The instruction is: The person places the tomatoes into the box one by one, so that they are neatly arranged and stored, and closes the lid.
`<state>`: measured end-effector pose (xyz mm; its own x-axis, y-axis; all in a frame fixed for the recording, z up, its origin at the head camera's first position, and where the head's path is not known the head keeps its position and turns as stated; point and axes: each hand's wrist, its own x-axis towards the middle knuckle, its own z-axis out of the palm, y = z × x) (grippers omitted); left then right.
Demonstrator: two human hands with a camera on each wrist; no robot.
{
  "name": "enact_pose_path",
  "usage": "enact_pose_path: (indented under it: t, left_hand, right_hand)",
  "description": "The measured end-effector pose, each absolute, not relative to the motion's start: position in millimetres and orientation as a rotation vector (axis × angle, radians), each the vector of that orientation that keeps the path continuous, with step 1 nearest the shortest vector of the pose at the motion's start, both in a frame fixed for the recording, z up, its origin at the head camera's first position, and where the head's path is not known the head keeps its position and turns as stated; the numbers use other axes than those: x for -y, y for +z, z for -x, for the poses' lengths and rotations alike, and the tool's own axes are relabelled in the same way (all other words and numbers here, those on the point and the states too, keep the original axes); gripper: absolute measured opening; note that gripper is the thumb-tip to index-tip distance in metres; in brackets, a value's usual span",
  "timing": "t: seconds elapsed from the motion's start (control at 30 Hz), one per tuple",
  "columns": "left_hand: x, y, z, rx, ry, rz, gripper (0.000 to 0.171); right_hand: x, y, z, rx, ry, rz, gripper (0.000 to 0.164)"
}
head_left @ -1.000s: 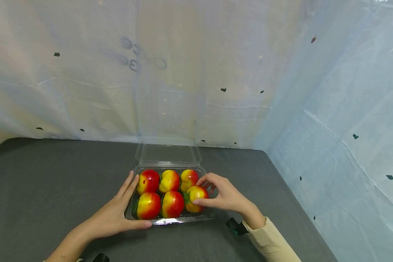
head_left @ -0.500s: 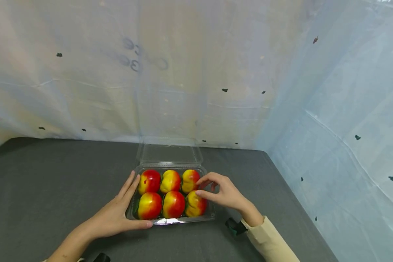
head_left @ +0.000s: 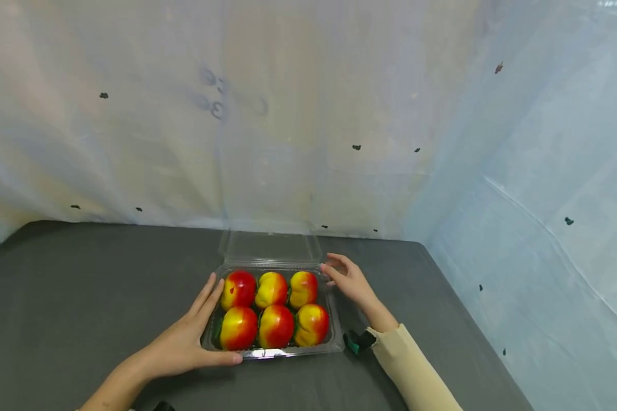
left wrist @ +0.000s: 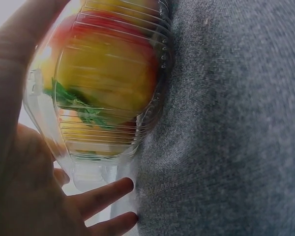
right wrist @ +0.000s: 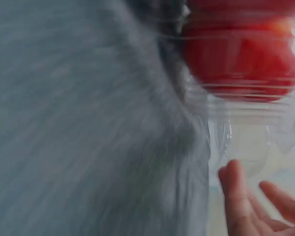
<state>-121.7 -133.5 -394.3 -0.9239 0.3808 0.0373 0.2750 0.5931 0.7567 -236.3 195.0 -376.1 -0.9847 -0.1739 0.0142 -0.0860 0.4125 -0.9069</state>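
Note:
A clear plastic clamshell box (head_left: 337, 346) stands on the table, its lid (head_left: 269, 247) laid back behind it. Several red-and-yellow peaches (head_left: 276, 326) fill it in two rows; green leaf bits (left wrist: 71, 98) show through the wall in the left wrist view. My left hand (head_left: 182, 342) rests against the box's left side with long, spread fingers, the thumb along the front edge. My right hand (head_left: 352, 282) is beside the back right corner, near the lid hinge, holding nothing; its fingers are relaxed. A red peach (right wrist: 241, 61) shows through the box's side in the right wrist view.
Dark grey cloth covers the table (head_left: 108, 297). Behind it hangs a pale plastic sheet wall (head_left: 288, 114), and another sheet wall (head_left: 545, 200) runs along the right side.
My right hand has let go of the front right peach, now settled in the box, and has moved back to the rear right corner. The left hand stays at the box's side.

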Motion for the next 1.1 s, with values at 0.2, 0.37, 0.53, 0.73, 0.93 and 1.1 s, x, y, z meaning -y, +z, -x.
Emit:
enact_pose_path:
  t: [0.2, 0.37, 0.53, 0.73, 0.93, 1.1]
  left_hand:
    - [130, -396, 121, -2.642, 1.274, -0.57, 0.12]
    - [131, -398, 122, -2.626, 1.29, -0.595, 0.12]
    - [133, -396, 123, -2.629, 1.29, -0.607, 0.12]
    - [131, -394, 125, -2.65, 1.281, -0.623, 0.121]
    - [133, -394, 126, -2.658, 1.285, -0.623, 0.12]
    - [133, -396, 125, -2.674, 1.286, -0.622, 0.121]
  right_hand:
    - [-191, -383, 255, -2.343, -1.672, 0.148, 0.063]
    - [-188, -386, 264, -2.269, -1.72, 0.152, 0.057]
    - [-188, -389, 270, -2.16, -1.852, 0.109, 0.052]
    - [-191, -391, 271, -2.124, -1.915, 0.135, 0.053]
    - [-189, -387, 272, -2.149, -1.994, 0.226, 0.055]
    - [-189, -381, 272, -2.181, -1.987, 0.314, 0.059]
